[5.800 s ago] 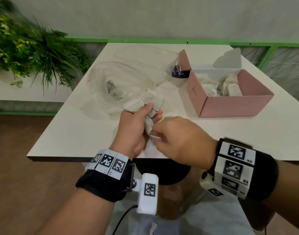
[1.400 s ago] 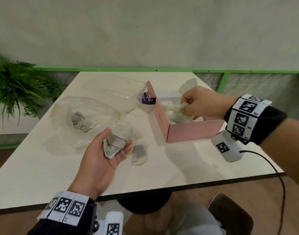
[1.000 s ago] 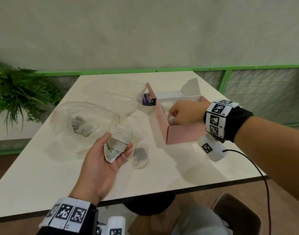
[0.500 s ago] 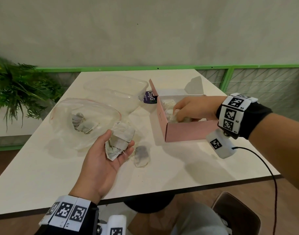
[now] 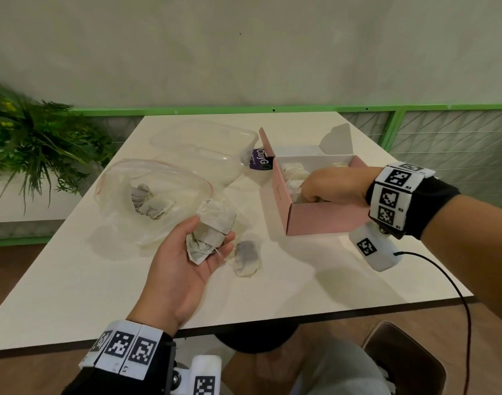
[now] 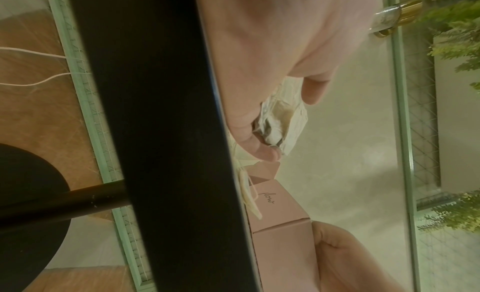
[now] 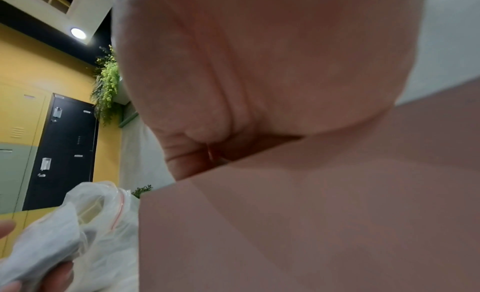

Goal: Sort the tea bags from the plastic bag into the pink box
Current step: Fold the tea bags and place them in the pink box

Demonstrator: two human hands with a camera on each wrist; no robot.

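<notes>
My left hand (image 5: 208,240) lies palm up over the table and grips a bunch of tea bags (image 5: 217,223), thumb and fingers curled round them; the left wrist view shows the same bunch of tea bags (image 6: 283,119). The pink box (image 5: 315,220) stands open to the right with several tea bags inside. My right hand (image 5: 326,185) reaches down into its near left corner, fingers bent and their tips hidden among the bags. The clear plastic bag (image 5: 121,189) lies open on the left with a few tea bags (image 5: 154,206) in it. One loose tea bag (image 5: 245,255) lies on the table.
A second clear plastic bag (image 5: 210,146) with a purple label (image 5: 260,160) lies behind, against the box flap. The white table (image 5: 73,280) ends close in front of me. A leafy plant (image 5: 30,149) stands off the left edge, and a green railing runs behind.
My right hand has carried a tea bag into the pink box and moved to its near left corner. The left hand keeps its bunch in the same place.
</notes>
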